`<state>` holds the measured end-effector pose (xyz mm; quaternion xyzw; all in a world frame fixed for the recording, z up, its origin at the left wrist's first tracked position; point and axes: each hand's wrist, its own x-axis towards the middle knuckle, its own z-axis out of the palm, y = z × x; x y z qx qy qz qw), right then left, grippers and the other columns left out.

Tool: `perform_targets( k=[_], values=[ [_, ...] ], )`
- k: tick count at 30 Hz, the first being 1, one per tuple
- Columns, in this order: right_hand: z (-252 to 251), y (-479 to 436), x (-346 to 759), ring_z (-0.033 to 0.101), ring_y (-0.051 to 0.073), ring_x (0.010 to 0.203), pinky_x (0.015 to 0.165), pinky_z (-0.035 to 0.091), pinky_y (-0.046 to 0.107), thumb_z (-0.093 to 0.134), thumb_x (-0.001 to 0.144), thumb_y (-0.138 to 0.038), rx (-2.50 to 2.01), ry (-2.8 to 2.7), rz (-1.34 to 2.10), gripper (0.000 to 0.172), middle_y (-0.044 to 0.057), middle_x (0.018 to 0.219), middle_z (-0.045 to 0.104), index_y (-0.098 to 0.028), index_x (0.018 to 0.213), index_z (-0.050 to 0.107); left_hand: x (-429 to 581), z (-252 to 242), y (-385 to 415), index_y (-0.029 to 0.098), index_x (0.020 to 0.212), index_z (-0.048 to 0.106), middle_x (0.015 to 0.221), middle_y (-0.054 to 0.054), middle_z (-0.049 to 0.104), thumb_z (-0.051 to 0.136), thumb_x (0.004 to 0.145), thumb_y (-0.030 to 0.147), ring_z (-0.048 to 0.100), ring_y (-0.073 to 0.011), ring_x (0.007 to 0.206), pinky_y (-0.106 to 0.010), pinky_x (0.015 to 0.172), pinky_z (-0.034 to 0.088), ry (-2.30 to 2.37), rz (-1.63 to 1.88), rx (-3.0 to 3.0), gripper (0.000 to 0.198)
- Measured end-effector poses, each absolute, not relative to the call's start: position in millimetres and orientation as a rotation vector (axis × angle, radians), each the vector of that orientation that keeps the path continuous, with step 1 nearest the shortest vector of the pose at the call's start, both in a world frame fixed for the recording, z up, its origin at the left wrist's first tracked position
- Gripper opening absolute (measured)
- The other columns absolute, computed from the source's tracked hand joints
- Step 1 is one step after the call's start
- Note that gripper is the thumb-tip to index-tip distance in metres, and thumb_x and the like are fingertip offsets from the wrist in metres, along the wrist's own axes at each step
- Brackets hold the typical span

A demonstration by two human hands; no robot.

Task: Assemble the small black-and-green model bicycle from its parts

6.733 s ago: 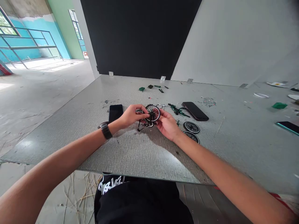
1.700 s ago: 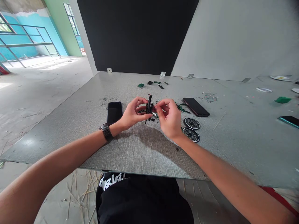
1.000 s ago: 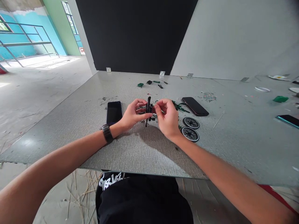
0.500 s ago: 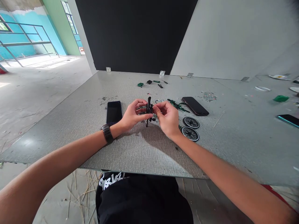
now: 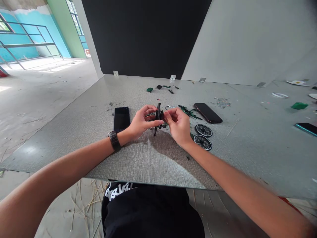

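My left hand (image 5: 142,120) is closed on a small black model part (image 5: 158,114), its fingers behind and thumb in front. The part stands roughly upright, thin, with a narrow end pointing down; its exact kind is hard to make out. On its right side, my right hand (image 5: 177,122) pinches thumb and forefinger together against it; whatever tiny piece lies between those fingertips is hidden. Just right of my right hand lie two black spoked model wheels, an upper wheel (image 5: 203,130) and a lower wheel (image 5: 202,142). Green and black model pieces (image 5: 189,111) lie behind that hand.
A phone (image 5: 122,118) lies left of my hands, another phone (image 5: 208,113) to the right, and a third phone (image 5: 307,128) at the far right. Small green and black pieces (image 5: 150,89) sit near the back panel (image 5: 146,36). A green piece (image 5: 299,105) lies far right.
The black part has tilted slightly in my left hand, its lower end swinging a little left. The hands keep nearly the same hold; the whole view has shifted slightly.
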<state>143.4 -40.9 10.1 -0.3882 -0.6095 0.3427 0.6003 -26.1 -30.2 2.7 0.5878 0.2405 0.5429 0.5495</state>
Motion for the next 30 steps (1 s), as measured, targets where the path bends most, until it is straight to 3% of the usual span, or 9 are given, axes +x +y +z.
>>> perform_targets(
  k=[8, 14, 19, 25, 30],
  values=[
    [11.2, -43.2, 143.1, 0.069, 0.018, 0.071, 0.070, 0.058, 0.035, 0.072, 0.082, -0.059, -0.983, -1.439, 0.744, 0.039, 0.004, 0.079, 0.071, -0.022, 0.083, 0.059, -26.0, 4.2, -32.1, 0.019, 0.100, 0.056, 0.109, -0.004, 0.064, 0.090, 0.065, 0.024, 0.066, -0.0155, 0.094, -0.035, 0.089, 0.055, 0.565, 1.262, 1.335, 0.049],
    [10.1, -42.3, 142.7, 0.069, 0.018, 0.072, 0.071, 0.059, 0.035, 0.075, 0.080, -0.059, -0.961, -1.408, 0.797, 0.040, 0.004, 0.082, 0.072, -0.022, 0.086, 0.060, -25.8, 10.2, -36.9, 0.019, 0.101, 0.053, 0.110, -0.005, 0.064, 0.089, 0.066, 0.024, 0.064, -0.0121, 0.083, -0.022, 0.064, 0.051, 0.599, 1.198, 1.232, 0.051],
    [11.7, -42.5, 142.7, 0.067, 0.017, 0.068, 0.066, 0.057, 0.033, 0.072, 0.081, -0.062, -1.004, -1.421, 0.755, 0.041, 0.003, 0.076, 0.070, -0.023, 0.080, 0.059, -26.2, 6.3, -34.7, 0.019, 0.100, 0.056, 0.112, -0.005, 0.062, 0.091, 0.064, 0.025, 0.064, -0.0119, 0.085, -0.024, 0.071, 0.054, 0.593, 1.233, 1.300, 0.051],
    [11.8, -40.9, 144.1, 0.067, 0.017, 0.068, 0.067, 0.056, 0.034, 0.076, 0.080, -0.056, -0.969, -1.428, 0.788, 0.038, 0.003, 0.077, 0.070, -0.022, 0.081, 0.060, -28.8, 6.9, -34.4, 0.035, 0.140, 0.051, 0.123, -0.008, 0.062, 0.089, 0.070, 0.026, 0.066, -0.0148, 0.083, -0.027, 0.066, 0.056, 0.590, 1.171, 1.332, 0.081],
    [11.9, -41.6, 143.6, 0.068, 0.018, 0.070, 0.068, 0.057, 0.034, 0.076, 0.080, -0.056, -0.963, -1.421, 0.808, 0.038, 0.004, 0.080, 0.072, -0.022, 0.083, 0.060, -29.9, 10.4, -34.9, 0.033, 0.140, 0.055, 0.124, -0.008, 0.063, 0.087, 0.071, 0.024, 0.066, -0.0160, 0.086, -0.027, 0.066, 0.056, 0.589, 1.140, 1.333, 0.077]
  ],
)
